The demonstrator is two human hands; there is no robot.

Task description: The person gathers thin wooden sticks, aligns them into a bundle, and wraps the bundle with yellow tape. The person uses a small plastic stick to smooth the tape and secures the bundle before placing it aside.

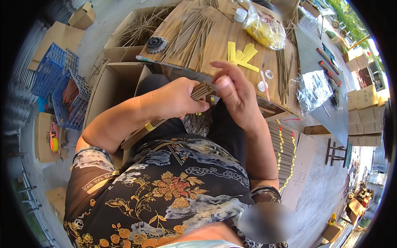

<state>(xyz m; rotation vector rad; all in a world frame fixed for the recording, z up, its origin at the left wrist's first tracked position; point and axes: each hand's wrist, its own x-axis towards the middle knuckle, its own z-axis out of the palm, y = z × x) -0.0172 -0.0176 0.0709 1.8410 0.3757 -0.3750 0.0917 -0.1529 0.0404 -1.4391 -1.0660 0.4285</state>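
Note:
My left hand is closed around a bundle of thin brown incense sticks, held at a slant above my lap. A yellow paper band wraps the bundle lower down, beneath my forearm. Just right of the bundle's upper end, my right hand is raised with thumb and fingers apart and nothing visible in it. Yellow paper strips lie on the wooden table in front of me, with loose incense sticks spread to their left.
On the table are a bag of yellow paper, a dark coiled disc and a small white dish. Cardboard boxes stand at my left, beyond them blue crates. Yellow-banded bundles lie low at my right.

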